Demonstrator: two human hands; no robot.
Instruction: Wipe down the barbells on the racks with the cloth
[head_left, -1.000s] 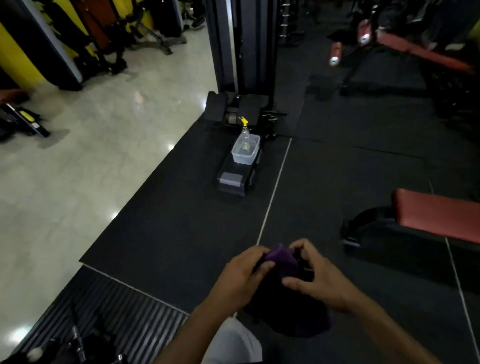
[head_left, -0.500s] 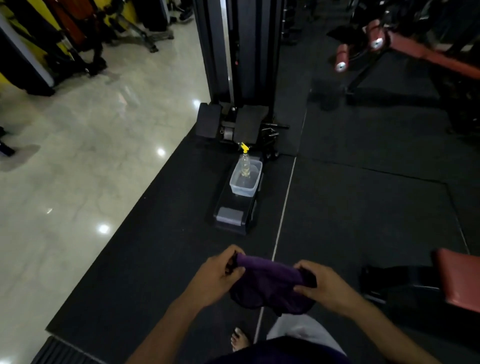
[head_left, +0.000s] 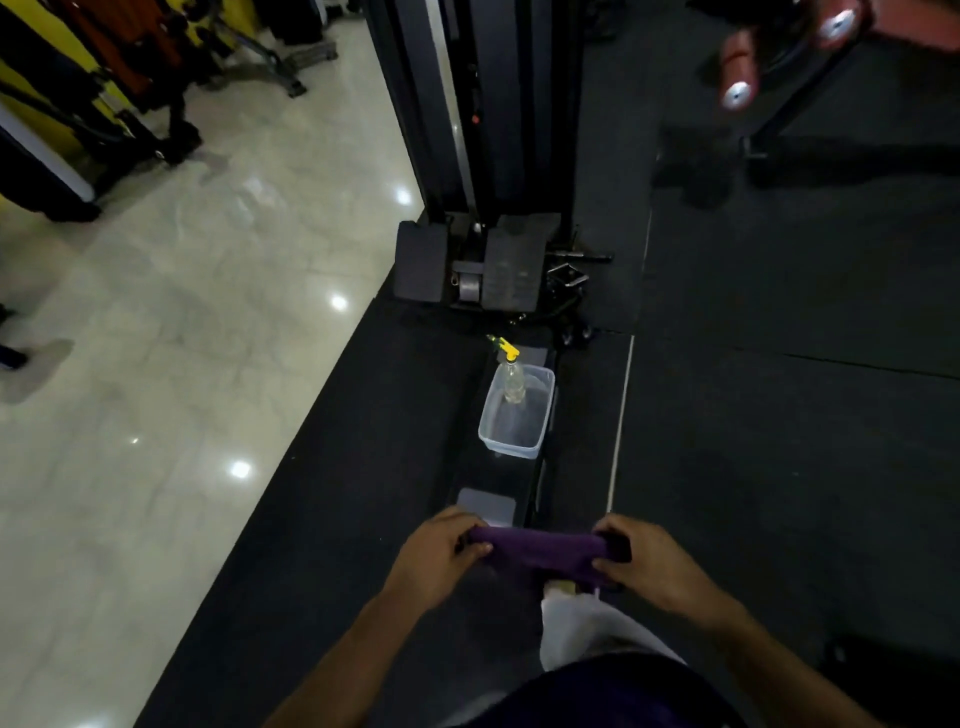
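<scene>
both hands, left hand (head_left: 434, 558) and right hand (head_left: 655, 564), hold purple cloth (head_left: 545, 553) stretched.

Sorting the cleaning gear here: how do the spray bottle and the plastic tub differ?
The spray bottle is tall, narrow and upright with a yellow trigger top; the plastic tub is low, wide, rectangular and has no lid. The spray bottle stands inside the plastic tub at its far end, while the plastic tub rests on the dark machine base. Both are clear plastic, and neither is touched by the hands.
</scene>
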